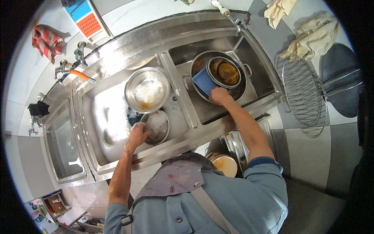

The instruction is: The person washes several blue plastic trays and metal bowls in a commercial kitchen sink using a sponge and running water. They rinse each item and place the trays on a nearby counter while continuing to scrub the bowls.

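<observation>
My left hand (138,135) grips the left rim of a small metal bowl (157,125) holding suds, in the foamy middle sink basin (117,158). White foam covers some of its fingers. Just above that bowl, a larger steel bowl (147,90) has suds and a yellow-brown stain inside. In the right basin (257,79) stands a wide two-handled metal pot (200,60). My right hand (219,96) holds the near corner of a blue square-edged object (206,82) in this pot. Beside the blue object, a round metal container (224,72) with brown residue also sits in the pot.
A narrow basin (61,140) lies at the left. Along the wall are an orange-hosed tap (79,75) and another tap (238,25). A wire basket (304,96) and cloths (312,38) hang at the right. Below the counter are dishes and a pale bowl (226,166).
</observation>
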The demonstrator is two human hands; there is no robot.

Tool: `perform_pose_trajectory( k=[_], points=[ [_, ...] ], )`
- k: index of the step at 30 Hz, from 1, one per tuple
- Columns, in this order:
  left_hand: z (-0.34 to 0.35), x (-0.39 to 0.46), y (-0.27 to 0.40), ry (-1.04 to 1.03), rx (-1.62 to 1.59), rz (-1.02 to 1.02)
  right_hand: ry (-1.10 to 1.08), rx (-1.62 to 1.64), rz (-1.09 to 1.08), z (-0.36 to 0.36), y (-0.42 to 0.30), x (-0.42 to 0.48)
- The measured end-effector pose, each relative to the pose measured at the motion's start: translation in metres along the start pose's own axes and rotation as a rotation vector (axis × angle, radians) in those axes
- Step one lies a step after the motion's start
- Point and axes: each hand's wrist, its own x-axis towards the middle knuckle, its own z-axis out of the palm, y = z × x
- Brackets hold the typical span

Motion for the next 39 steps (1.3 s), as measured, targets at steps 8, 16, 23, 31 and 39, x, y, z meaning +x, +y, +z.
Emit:
perform_pose_trajectory(
  k=[8,16,23,31,39],
  points=[
    [0.011,0.002,-0.012,0.007,-0.006,0.066,0.153,-0.228,-0.274,-0.003,-0.015,-0.002],
    [0.012,0.007,-0.015,-0.056,0.040,0.045,0.462,-0.087,-0.144,-0.044,0.018,-0.026],
    [0.027,0.013,-0.031,-0.102,0.001,0.078,0.531,-0.019,-0.167,-0.054,0.042,-0.036],
    [0.020,0.011,-0.024,-0.091,-0.008,0.096,0.859,0.339,-0.024,-0.098,0.074,-0.057],
    [0.009,0.006,-0.007,-0.060,-0.066,0.113,0.872,0.852,0.020,-0.120,0.083,-0.076]
  ],
)
